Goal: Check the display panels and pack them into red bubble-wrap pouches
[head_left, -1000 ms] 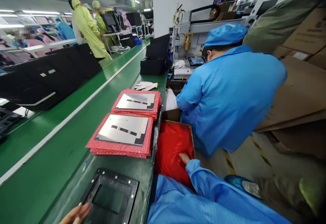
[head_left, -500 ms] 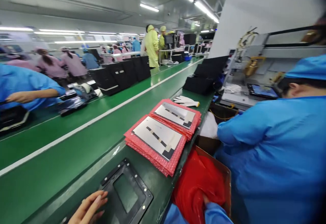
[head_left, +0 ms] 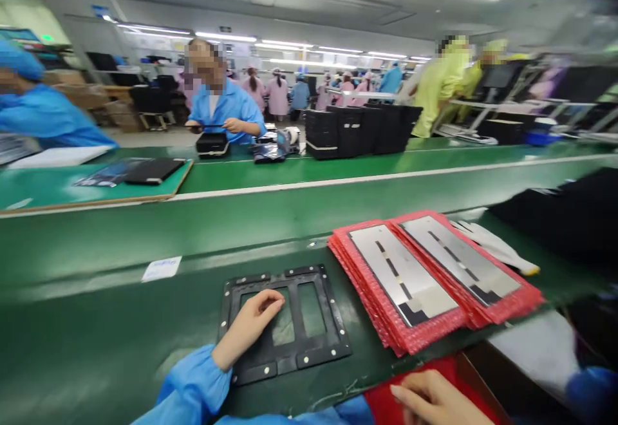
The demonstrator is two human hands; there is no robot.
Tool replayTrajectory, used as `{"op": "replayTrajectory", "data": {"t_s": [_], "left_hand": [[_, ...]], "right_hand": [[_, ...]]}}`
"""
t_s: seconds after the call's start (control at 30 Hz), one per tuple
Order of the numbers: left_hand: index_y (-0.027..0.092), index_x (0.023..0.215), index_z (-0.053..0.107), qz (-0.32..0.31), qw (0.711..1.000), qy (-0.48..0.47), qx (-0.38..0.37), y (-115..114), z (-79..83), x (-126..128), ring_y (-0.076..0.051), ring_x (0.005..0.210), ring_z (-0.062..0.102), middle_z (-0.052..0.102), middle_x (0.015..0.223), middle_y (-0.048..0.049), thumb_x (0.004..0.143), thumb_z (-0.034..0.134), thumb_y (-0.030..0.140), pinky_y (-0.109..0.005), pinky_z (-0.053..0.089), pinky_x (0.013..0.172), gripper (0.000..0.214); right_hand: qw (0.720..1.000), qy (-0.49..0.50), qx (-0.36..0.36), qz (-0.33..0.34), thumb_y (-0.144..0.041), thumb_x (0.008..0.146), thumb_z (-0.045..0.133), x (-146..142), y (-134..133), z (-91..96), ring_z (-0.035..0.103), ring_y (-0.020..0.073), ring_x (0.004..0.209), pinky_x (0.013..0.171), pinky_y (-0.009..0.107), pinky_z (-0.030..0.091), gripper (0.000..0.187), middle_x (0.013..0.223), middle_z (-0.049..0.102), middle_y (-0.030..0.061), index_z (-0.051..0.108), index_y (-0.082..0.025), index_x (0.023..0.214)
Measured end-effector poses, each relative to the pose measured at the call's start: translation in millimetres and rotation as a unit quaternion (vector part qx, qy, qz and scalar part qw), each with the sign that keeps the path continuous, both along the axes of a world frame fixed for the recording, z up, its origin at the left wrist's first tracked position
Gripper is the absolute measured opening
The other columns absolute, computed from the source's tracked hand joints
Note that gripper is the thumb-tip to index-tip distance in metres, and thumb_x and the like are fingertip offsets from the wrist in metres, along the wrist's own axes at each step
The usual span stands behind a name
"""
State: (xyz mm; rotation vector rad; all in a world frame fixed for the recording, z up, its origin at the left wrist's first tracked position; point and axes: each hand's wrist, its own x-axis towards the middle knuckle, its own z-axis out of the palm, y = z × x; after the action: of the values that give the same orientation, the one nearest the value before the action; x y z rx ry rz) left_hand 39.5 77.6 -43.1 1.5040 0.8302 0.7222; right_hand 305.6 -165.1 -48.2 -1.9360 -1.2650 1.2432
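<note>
A black rectangular frame (head_left: 313, 360) with two windows and several pale round dots lies on the dark green bench. My left hand (head_left: 253, 325) hovers over its left window, fingers curled in and thumb close to them, with nothing visible in the grip. At the bottom edge is my right hand (head_left: 429, 396), curled beside the red plastic bag (head_left: 386, 402); whatever its fingers hold is hidden. Right of the frame, two silver display panels (head_left: 400, 270) (head_left: 458, 261) rest on stacks of red bubble-wrap bags (head_left: 381, 322).
A white glove (head_left: 497, 248) lies behind the stacks, near black material (head_left: 560, 219) at right. A paper label (head_left: 163, 268) is on the bench at left. Across the green conveyor (head_left: 270, 209), a co-worker in blue (head_left: 226, 109) handles a dark item beside black bins (head_left: 357, 132).
The view has swung right to left. My right hand has come up from inside the red bag. My left hand has moved from the frame's edge to above its left window, fingers more curled.
</note>
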Motion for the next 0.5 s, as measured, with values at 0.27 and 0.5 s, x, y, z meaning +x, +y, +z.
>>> {"op": "replayTrajectory", "data": {"t_s": [0.27, 0.5], "left_hand": [[0.024, 0.09, 0.078, 0.083, 0.975, 0.058, 0.199, -57.5, 24.3, -3.0, -0.025, 0.092, 0.062, 0.072, 0.092, -0.0103, 0.086, 0.067, 0.025, -0.029, 0.044, 0.091, 0.012], [0.026, 0.099, 0.077, 0.274, 0.932, 0.045, 0.233, -85.7, -10.1, -21.8, -0.029, 0.107, 0.063, 0.073, 0.102, -0.0127, 0.084, 0.07, 0.024, -0.038, 0.04, 0.105, 0.016]], "right_hand": [[0.862, -0.316, 0.162, 0.362, -0.036, 0.087, 0.057, -55.0, 151.6, 64.0, 0.062, 0.0332, 0.116, 0.1, 0.045, 0.05, 0.052, 0.129, 0.065, 0.0152, 0.06, -0.018, 0.136], [0.726, -0.412, 0.379, 0.399, -0.05, 0.096, 0.047, -70.6, 287.3, 33.6, 0.046, 0.0365, 0.134, 0.108, 0.054, 0.041, 0.054, 0.147, 0.048, 0.0196, 0.059, -0.015, 0.136]]}}
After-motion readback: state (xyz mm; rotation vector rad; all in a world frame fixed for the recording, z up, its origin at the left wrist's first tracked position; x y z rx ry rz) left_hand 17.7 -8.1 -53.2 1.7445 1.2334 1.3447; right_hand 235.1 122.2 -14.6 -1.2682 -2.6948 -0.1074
